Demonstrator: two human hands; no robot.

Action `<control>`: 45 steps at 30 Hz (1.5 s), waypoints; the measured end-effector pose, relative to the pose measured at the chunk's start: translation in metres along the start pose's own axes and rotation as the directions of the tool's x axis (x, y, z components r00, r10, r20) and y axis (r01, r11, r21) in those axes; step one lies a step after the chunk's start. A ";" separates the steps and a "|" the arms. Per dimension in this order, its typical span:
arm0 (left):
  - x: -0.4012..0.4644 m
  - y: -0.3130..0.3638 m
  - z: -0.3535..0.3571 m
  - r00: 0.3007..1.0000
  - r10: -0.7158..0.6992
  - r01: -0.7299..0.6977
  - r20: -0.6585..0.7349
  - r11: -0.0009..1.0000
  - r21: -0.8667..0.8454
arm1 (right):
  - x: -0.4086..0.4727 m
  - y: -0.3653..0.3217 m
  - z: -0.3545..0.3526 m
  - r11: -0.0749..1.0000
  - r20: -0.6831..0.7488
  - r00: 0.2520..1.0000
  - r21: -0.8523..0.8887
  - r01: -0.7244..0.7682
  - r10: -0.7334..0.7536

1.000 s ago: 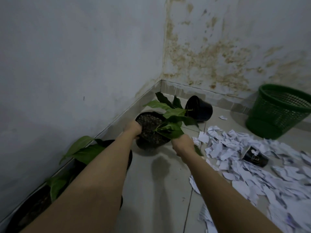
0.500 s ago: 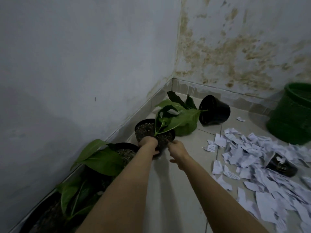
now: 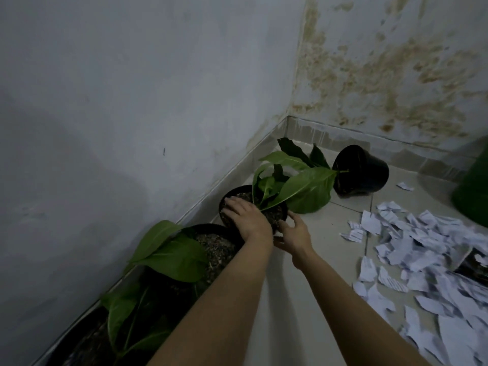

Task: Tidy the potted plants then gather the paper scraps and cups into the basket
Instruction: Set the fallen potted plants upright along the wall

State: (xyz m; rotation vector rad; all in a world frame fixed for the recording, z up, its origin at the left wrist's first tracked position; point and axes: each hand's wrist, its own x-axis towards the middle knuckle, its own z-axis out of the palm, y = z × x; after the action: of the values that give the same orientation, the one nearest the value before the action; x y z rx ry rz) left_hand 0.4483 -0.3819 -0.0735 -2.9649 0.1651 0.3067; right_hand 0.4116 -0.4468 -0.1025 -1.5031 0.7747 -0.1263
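Note:
A small black pot with a green-leaved plant stands upright on the floor against the left wall. My left hand lies across its soil and near rim with the fingers fairly straight. My right hand is open, its fingers spread at the pot's right side. Another black pot lies tipped on its side near the corner, its plant's leaves flat on the floor. White paper scraps cover the floor on the right, with a dark cup lying among them. The green basket is cut off by the right edge.
Two more potted plants stand along the left wall nearer to me: a larger pot just behind my left forearm and one at the bottom left. A stained wall closes the corner. Bare tile lies between my arms and the scraps.
The pot was carried tilted in both hands, then set upright by the wall. My left hand moved from the near rim onto the soil; my right hand opened beside the pot.

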 end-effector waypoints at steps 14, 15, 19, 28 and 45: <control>0.002 -0.014 0.002 0.819 0.538 -0.510 -0.199 0.842 0.178 | -0.002 0.001 0.010 0.929 0.054 0.996 0.362 -0.081 0.066; 0.004 -0.015 0.003 0.814 0.549 -0.515 -0.192 0.834 0.198 | -0.002 0.001 0.013 0.924 0.079 0.995 0.371 -0.091 0.066; 0.012 -0.020 0.004 0.857 0.477 -0.436 -0.196 0.873 0.220 | -0.006 0.002 0.019 0.951 0.124 0.985 0.270 -0.150 0.120; 0.008 -0.020 0.002 0.880 0.429 -0.367 -0.203 0.886 0.282 | -0.017 -0.010 0.011 0.957 0.122 0.979 0.221 -0.189 0.165; -0.077 0.025 -0.112 0.793 0.454 -0.376 -0.405 0.889 0.261 | -0.110 -0.121 -0.138 0.924 -0.222 0.975 0.375 0.076 0.010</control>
State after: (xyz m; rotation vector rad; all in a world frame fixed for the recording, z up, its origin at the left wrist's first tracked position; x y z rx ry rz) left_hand 0.3926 -0.4176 0.0477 -2.7426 0.8665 -0.3586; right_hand 0.3014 -0.5182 0.0663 -1.1406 0.8464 -0.4518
